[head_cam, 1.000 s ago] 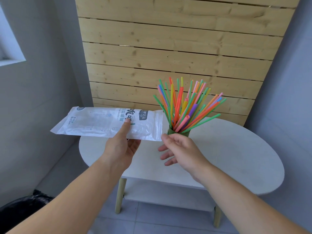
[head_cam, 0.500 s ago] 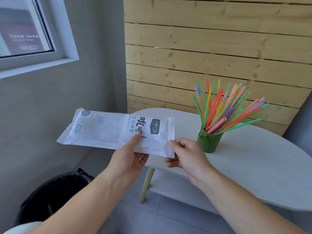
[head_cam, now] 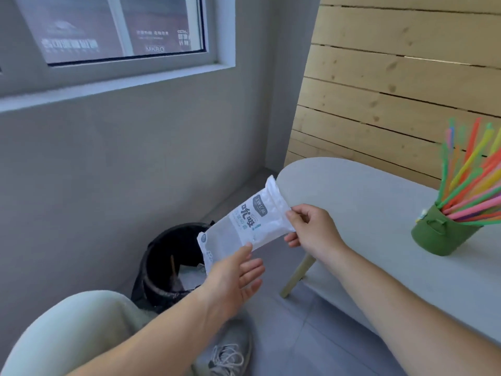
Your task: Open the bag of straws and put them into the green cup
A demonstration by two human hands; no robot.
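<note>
Right hand [head_cam: 311, 229] pinches the bag [head_cam: 244, 229] above a bin [head_cam: 168, 256] beside the table [head_cam: 366, 199], likely to discard it; left hand [head_cam: 235, 278] open beneath.

Plain corner of a home-like room, grey plaster wall [head_cam: 108, 172] with a white-framed window [head_cam: 122, 25] far left, pine plank panelling [head_cam: 379, 77] far right, white rounded desk [head_cam: 366, 213] on wooden legs, black bin [head_cam: 168, 256] on grey floor tiles [head_cam: 311, 335].
</note>
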